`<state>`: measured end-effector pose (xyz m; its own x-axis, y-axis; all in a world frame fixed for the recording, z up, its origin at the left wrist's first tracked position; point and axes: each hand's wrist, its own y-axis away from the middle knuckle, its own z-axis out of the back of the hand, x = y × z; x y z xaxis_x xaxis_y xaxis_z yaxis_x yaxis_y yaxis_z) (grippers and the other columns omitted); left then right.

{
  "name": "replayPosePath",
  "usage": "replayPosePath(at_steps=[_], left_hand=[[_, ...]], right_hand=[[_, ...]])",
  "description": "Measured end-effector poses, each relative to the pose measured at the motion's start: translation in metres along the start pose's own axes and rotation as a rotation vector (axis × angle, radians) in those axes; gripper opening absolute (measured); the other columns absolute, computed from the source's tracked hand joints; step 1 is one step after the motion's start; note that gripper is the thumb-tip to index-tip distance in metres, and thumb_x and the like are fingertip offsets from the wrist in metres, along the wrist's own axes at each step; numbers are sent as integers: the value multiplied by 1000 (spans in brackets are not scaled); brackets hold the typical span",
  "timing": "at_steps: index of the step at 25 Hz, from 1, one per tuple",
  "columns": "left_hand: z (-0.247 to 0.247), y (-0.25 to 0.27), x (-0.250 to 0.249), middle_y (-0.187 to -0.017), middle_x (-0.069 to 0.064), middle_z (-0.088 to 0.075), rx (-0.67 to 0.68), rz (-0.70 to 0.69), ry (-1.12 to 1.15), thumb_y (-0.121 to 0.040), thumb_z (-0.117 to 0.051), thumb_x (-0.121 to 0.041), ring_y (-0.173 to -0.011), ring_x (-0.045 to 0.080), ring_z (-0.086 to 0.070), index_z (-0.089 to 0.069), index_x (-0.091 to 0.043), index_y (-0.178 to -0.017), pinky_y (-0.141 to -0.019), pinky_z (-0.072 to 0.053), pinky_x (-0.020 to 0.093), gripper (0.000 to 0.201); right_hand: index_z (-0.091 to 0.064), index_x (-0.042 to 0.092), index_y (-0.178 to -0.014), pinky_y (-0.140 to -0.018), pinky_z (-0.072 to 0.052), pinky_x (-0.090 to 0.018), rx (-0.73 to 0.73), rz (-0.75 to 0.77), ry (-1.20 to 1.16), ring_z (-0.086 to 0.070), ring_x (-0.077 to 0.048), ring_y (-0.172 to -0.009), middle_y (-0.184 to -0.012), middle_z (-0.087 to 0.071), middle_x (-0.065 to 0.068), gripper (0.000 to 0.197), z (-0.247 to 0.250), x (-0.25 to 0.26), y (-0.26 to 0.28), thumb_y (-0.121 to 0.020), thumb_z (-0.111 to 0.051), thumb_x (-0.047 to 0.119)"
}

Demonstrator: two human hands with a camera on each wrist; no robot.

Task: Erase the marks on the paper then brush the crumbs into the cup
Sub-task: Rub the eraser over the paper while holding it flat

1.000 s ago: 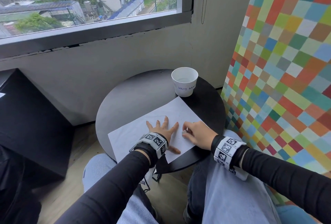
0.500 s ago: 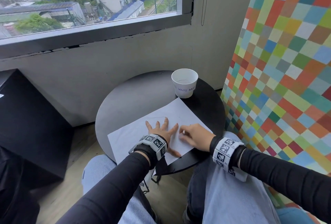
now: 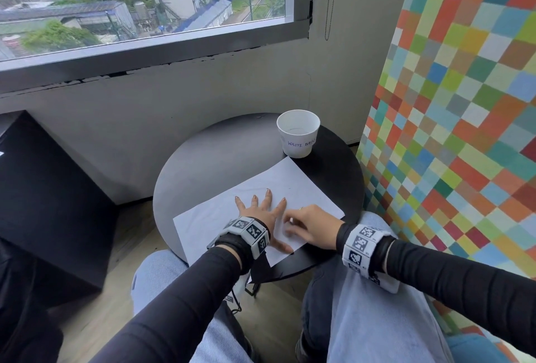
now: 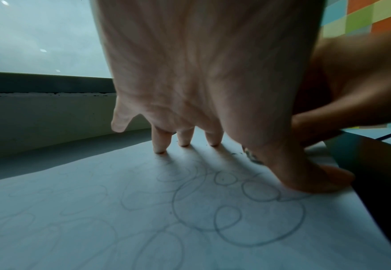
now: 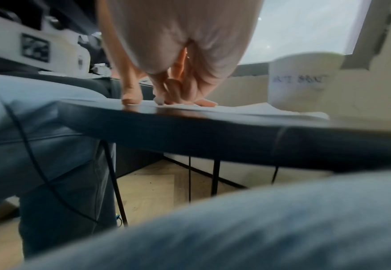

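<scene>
A white sheet of paper lies on the round black table, and faint pencil loops cover it. My left hand presses flat on the sheet with its fingers spread. Beside its thumb, my right hand curls over the paper's near corner and pinches a small white eraser against the sheet. A few dark crumbs lie near the left fingertips. A white paper cup labelled "WASTE BASKET" stands upright just beyond the paper's far corner.
The table's near edge sits over my knees in blue jeans. A colourful checkered wall rises close on the right. A black box stands on the left, with a window behind.
My right hand has slid a little left and nearer along the paper, closer to the left thumb. The left hand stays pressed in place.
</scene>
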<state>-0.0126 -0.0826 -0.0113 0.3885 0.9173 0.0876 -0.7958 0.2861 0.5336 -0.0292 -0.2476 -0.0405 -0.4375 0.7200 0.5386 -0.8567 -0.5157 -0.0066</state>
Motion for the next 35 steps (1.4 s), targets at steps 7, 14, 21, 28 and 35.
replayPosePath(at_steps=[7,14,21,28,35], left_hand=[[0,1,0,-163,8,23,12,1,14,-68,-63,-81,-151,39,7,15,-34,-155,-109,3,76,126],[2,2,-1,-163,7,23,24,13,9,-68,-63,-81,-151,39,7,15,-34,-155,-110,2,75,127],[1,7,-11,-163,9,21,-15,85,16,-71,-51,-87,-151,39,5,16,-31,-156,-112,-1,72,122],[-5,6,-32,-163,21,10,-70,265,9,-71,-30,-94,-145,49,-15,11,-22,-157,-115,-12,62,119],[-5,14,-28,-162,24,8,-35,274,-7,-78,-30,-90,-144,49,-20,10,-20,-157,-116,-15,59,113]], right_hand=[[-64,9,-100,-74,-42,-24,-54,-31,-2,-60,-22,-79,-85,-68,-9,17,6,-5,1,-92,-60,23],[-61,9,-100,-64,-36,-16,-18,59,-46,-49,-9,-61,-70,-57,6,19,18,3,11,-90,-64,25],[-52,17,-89,-53,-34,-18,-281,-189,-91,-45,-7,-50,-54,-48,8,4,32,-16,28,-91,-56,17],[-55,17,-87,-56,-43,-18,-218,-307,-255,-53,-4,-48,-65,-65,-2,8,28,-34,33,-90,-62,22],[-59,18,-87,-58,-41,-15,-182,-277,-172,-51,-6,-54,-68,-64,-2,7,25,-38,29,-89,-63,23]])
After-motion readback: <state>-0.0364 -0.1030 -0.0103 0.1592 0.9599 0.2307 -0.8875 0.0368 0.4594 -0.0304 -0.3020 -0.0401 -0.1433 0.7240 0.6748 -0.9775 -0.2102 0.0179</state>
